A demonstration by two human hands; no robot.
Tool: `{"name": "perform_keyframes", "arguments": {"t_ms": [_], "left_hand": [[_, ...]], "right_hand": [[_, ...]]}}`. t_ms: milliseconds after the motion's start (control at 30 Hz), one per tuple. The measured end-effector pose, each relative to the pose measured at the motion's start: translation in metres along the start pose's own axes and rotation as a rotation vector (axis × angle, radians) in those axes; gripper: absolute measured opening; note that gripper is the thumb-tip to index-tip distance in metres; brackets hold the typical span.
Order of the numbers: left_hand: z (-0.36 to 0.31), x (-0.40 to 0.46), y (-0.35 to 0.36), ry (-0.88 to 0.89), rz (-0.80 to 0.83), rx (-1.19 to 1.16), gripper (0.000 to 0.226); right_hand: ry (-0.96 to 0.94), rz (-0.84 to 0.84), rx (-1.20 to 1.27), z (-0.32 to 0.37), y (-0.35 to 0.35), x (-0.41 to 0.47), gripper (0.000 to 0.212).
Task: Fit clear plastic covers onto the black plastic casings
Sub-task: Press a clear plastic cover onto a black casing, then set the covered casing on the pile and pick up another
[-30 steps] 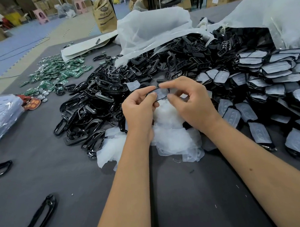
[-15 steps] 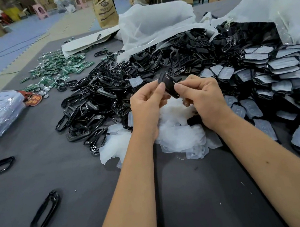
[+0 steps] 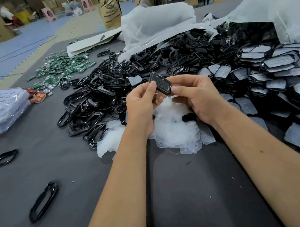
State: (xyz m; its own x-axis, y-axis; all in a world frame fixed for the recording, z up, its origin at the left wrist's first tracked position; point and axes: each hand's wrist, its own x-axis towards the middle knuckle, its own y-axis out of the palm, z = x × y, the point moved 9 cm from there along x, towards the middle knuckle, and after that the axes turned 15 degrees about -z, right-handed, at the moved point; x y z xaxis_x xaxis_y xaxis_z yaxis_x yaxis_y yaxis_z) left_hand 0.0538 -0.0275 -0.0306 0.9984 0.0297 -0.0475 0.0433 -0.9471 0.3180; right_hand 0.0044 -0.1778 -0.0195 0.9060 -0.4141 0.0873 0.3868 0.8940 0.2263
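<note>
A black plastic casing [image 3: 161, 83] is held up between both hands above the table, its glossy buttoned face turned toward me. My left hand [image 3: 141, 105] pinches its left edge with thumb and fingers. My right hand [image 3: 197, 95] pinches its right end. Under the hands lies a heap of clear plastic covers [image 3: 170, 127]. A big pile of black casing frames [image 3: 103, 94] spreads to the left and behind. Casings with covers fitted [image 3: 277, 75] lie in rows at the right.
Two loose black frames [image 3: 43, 201] lie on the grey table [image 3: 80, 202] at the near left. Stacked clear trays [image 3: 0, 109] sit at the left edge. Green circuit boards [image 3: 62, 67] lie farther back. White bags [image 3: 157, 23] hold more parts behind.
The hands lifted the casing from a flat pressing hold and turned it over, so its glossy buttoned face now shows. Both hands rose slightly.
</note>
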Motion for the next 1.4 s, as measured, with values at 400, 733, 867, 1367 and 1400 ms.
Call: {"name": "perform_keyframes", "arguments": {"t_ms": [400,733,867,1367,1400], "left_hand": [[-0.004,-0.002,0.004,0.074,0.037,0.051,0.017],[-0.006,-0.001,0.005,0.059,0.045,0.04,0.015],[-0.008,-0.004,0.008,0.122,0.07,0.088,0.014],[-0.033,-0.014,0.015,0.305,0.093,0.075,0.022],[-0.037,-0.017,0.019,0.352,0.107,0.142,0.021]], "right_hand": [[-0.023,-0.081,0.019,-0.002,-0.006,0.004,0.033],[0.086,-0.045,0.227,-0.004,0.001,0.0,0.041],[0.094,-0.055,0.266,-0.002,-0.001,0.0,0.046],[-0.468,-0.105,-0.498,0.077,-0.017,-0.007,0.037],[-0.524,-0.103,-0.585,0.086,-0.02,-0.01,0.033]]}}
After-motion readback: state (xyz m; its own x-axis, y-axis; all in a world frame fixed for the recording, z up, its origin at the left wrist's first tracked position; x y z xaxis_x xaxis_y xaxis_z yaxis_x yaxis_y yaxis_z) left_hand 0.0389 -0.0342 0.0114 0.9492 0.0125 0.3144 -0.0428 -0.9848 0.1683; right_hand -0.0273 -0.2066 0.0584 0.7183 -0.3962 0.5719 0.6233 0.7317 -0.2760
